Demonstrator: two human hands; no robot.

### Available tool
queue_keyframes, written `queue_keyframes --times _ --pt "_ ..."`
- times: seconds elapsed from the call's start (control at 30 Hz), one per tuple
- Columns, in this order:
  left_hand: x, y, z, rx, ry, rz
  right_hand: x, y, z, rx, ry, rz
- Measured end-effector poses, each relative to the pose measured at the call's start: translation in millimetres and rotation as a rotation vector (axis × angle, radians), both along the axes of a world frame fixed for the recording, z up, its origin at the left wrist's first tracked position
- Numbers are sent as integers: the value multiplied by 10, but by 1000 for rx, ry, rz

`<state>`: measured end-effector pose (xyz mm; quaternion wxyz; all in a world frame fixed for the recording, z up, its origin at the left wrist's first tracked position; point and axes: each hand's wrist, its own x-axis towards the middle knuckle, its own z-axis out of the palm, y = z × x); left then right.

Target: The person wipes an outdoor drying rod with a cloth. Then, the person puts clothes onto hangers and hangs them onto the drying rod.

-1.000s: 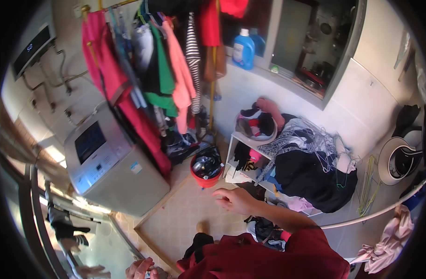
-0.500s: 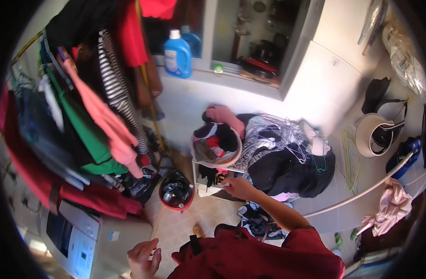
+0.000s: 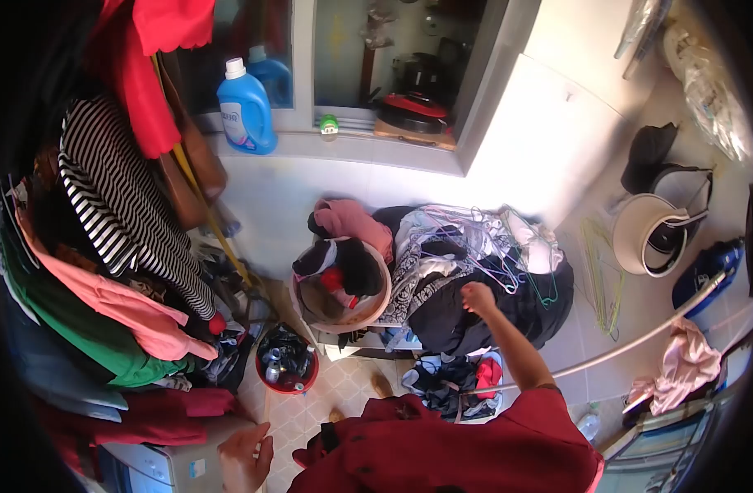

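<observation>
In the head view, seems at a reaching step: holds the right hand [image 3: 478,297] over the black garment [image 3: 438,316], heaped beside tangled hangers [image 3: 495,269], with fingers partly open, gripping nothing visible. Holds the left hand [image 3: 247,458] near the washing machine [image 3: 179,472], with fingers half bent; cannot tell whether around anything. For a grip, would need to lower and spread the right fingers.

Your left hand [image 3: 245,460] runs out of frame at the bottom. Can't tell whether your right hand [image 3: 478,299] touches the black clothes [image 3: 439,316]. Washing machine [image 3: 184,468]: partly hidden by the dark red garment [image 3: 138,423], cut off below. Label [image 3: 232,123] on the blue bottle [image 3: 256,115]: too small to read.
</observation>
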<state>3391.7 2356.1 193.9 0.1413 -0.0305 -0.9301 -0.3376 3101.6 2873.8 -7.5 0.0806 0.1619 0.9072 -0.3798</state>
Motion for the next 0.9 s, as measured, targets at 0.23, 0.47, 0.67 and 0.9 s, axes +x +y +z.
queue_keyframes --times 0.23,0.47,0.67,0.9 --pt "-1102 588 91 -25 -106 -184 -1057 722 284 685 355 121" --pt "-2347 1316 -722 -106 -169 -374 -1700 933 196 725 372 291" --pt "-2893 1761 -1141 -411 -85 -242 -1722 968 421 668 607 402" --pt "-3184 1793 -1207 -447 -183 -286 -1238 1047 1056 -320 301 359"
